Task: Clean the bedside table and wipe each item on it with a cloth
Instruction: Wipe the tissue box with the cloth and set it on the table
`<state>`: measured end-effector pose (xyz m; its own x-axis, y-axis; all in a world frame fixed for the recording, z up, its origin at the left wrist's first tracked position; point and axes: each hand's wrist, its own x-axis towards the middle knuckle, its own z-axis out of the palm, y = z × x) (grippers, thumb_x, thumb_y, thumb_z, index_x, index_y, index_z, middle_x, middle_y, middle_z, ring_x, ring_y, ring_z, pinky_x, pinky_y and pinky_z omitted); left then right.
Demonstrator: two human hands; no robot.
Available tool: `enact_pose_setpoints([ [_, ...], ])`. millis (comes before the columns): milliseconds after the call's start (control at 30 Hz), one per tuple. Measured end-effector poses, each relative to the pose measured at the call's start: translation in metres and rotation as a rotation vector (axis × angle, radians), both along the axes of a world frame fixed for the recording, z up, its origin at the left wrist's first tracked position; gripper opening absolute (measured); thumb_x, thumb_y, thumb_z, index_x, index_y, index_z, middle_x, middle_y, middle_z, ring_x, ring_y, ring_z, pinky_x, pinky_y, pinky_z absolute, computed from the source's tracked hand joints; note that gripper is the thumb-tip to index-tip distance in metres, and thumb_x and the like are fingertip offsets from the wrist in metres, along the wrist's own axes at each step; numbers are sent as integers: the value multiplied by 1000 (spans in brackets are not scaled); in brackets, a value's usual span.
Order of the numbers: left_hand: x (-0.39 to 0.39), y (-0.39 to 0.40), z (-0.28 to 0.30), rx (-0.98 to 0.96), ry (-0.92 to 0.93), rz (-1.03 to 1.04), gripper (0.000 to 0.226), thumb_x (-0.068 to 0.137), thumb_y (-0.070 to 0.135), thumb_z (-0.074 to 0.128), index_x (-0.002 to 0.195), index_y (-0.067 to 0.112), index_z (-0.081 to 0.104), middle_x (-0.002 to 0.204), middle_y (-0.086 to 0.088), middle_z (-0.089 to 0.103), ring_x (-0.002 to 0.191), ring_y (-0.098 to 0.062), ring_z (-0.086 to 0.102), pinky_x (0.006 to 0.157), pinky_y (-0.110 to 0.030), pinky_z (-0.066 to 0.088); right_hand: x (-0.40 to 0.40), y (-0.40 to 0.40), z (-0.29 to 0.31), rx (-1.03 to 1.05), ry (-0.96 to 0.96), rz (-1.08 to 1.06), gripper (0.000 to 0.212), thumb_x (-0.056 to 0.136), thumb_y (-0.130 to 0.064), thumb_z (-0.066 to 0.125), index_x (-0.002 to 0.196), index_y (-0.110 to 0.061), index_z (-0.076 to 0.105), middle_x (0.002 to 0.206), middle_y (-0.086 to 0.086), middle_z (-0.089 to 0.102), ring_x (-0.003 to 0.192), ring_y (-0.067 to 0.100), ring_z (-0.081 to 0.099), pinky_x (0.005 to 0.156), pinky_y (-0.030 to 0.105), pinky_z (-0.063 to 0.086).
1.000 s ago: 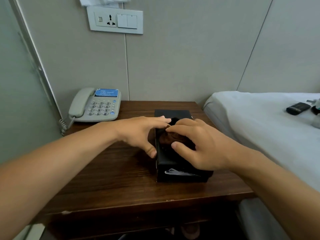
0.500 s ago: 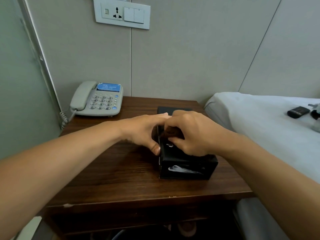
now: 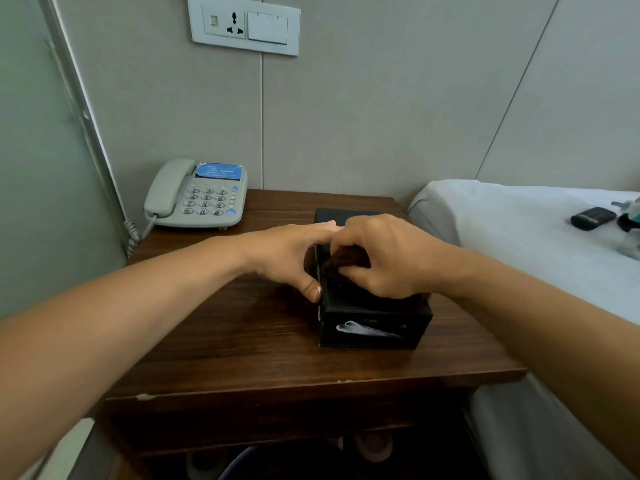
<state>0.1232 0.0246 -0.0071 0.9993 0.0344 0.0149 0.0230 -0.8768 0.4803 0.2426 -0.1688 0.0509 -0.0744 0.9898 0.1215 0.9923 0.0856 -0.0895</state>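
Black box near front-right of bedside table, long axis running front to back. Right hand curled, pinching dark brown cloth on lid; left hand, fingers straight, bracing left wall.

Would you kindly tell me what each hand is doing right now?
Left hand: open, steadying the black box.
Right hand: closed on a dark brown cloth.
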Motion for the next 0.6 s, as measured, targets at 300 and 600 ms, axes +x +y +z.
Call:
enact_pose_setpoints([
  [300,1,-2,3,2,12,23,108,59,61,89,152,41,39,161,12,39,151,-17,32,121,-52,32,3,3,-5,-20,-7,26,13,91,-31,70,104,-33,67,106,-11,62,96,13,62,83,34,54],
  [600,-1,-10,9,-15,7,78,88,66,26,99,128,53,43,124,34,50,123,-5,51,97,-15,40,-5,13,-8,34,14,-4,19,92,-28,69,111,-29,68,106,-4,62,95,17,61,81,33,51],
])
